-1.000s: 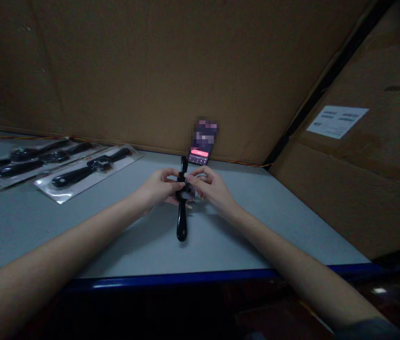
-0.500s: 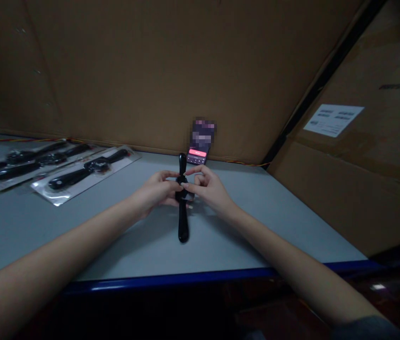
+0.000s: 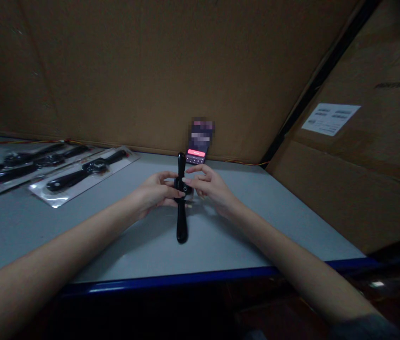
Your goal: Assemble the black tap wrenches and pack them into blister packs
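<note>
A black spokeshave (image 3: 182,222), with a rounded handle at each end, points away from me over the table in the head view. My left hand (image 3: 157,191) is closed around its middle from the left, thumb on top and fingertips showing beneath. From the right, my right hand (image 3: 209,184) has its thumb on the middle part and its index finger stretched toward the far handle. A small round fitting shows on the tool's centre between the thumbs. The fingers cover part of the middle.
Several similar black tools in clear packs on card, one being a packaged spokeshave (image 3: 95,166), lie at the left of the grey table (image 3: 143,255). A lit phone (image 3: 198,146) leans against the cardboard wall (image 3: 122,75) behind. A labelled carton (image 3: 359,174) stands on the right.
My left thumb has slid slightly lower on the tool. My right thumb has moved up a little, and more of the round fitting shows. The spokeshave stays nearly in place.
</note>
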`<state>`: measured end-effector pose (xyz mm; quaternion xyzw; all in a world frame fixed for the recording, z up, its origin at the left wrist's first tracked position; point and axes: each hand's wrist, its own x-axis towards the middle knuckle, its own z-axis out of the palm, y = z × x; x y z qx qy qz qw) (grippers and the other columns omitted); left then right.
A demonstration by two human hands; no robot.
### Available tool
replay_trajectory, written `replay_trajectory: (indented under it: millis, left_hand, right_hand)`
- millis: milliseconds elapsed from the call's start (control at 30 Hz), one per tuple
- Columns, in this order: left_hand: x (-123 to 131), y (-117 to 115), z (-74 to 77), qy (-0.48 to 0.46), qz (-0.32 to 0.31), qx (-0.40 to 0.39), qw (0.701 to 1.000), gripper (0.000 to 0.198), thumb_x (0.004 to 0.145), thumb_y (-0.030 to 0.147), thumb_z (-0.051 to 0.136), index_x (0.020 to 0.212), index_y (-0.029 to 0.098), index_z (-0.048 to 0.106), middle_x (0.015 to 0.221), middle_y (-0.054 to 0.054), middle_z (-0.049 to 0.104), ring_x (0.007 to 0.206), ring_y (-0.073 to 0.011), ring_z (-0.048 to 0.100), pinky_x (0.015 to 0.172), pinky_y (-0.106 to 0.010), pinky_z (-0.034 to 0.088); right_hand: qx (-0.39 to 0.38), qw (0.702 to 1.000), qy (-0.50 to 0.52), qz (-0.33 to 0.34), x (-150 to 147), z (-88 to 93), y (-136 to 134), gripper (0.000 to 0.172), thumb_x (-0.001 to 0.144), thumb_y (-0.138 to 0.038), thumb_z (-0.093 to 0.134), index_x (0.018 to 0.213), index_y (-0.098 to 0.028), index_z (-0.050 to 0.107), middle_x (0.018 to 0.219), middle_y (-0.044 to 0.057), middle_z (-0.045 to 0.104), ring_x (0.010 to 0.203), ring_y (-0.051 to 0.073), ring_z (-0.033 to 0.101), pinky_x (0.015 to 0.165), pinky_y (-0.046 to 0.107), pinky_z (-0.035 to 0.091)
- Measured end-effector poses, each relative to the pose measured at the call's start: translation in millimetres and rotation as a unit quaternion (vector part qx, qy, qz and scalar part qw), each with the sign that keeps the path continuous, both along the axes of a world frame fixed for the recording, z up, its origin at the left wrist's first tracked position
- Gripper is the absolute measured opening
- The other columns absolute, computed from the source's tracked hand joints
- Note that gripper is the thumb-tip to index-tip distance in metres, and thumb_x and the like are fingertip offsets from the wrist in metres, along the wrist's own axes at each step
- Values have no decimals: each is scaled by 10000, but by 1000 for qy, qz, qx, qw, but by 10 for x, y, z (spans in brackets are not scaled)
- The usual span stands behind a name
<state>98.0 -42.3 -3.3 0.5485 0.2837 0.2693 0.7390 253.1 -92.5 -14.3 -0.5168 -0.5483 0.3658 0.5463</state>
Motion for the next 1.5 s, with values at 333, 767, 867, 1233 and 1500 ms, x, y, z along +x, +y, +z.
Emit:
replay_trajectory:
  millis: [333, 767, 867, 1233, 1500]
  left_hand:
    - [-14, 21, 34, -1, -10, -29, 1000, 369, 695, -62, 570, 1043, 61, 556, 879, -124, 682, 726, -185, 677, 730, -332, 549]
    - [-10, -1, 41, -31, -18, -22, 999, 434, 713, -52, 583, 1129, 64, 537, 889, -139, 692, 723, -181, 681, 764, -333, 530]
    - [-4, -11, 52, -25, 0, -16, 1000, 408, 702, -59, 583, 1093, 54, 555, 888, -135, 688, 714, -182, 678, 759, -342, 529]
    - [4, -41, 66, -22, 15, 18, 999, 417, 701, -50, 584, 1093, 85, 543, 880, -96, 686, 724, -174, 668, 770, -362, 519]
    - [-2, -72, 70, 35, 57, 104, 992, 411, 698, 55, 641, 1093, 135, 564, 906, -72, 664, 713, -155, 639, 684, -318, 505]
  right_hand:
    - [-23, 996, -52, 75, 175, 11, 17, 231, 742, -337, 644, 891, -173, 577, 578, -32, 520, 475, 69, 448, 459, 223, 343]
    - [-25, 997, -16, 70, 168, -36, 33, 270, 731, -379, 660, 903, -198, 557, 556, -47, 517, 483, 70, 449, 446, 211, 338]
    - [-22, 998, -22, 63, 165, -72, 59, 273, 733, -397, 655, 892, -196, 560, 536, -50, 499, 469, 70, 440, 432, 213, 329]
    - [55, 990, -119, 58, 150, -64, 46, 224, 804, -418, 555, 787, -196, 528, 555, -49, 478, 481, 78, 424, 471, 233, 318]
    - [119, 954, -276, 16, 150, 4, -55, 210, 769, -376, 604, 855, -199, 531, 593, -51, 473, 531, 90, 419, 517, 236, 318]
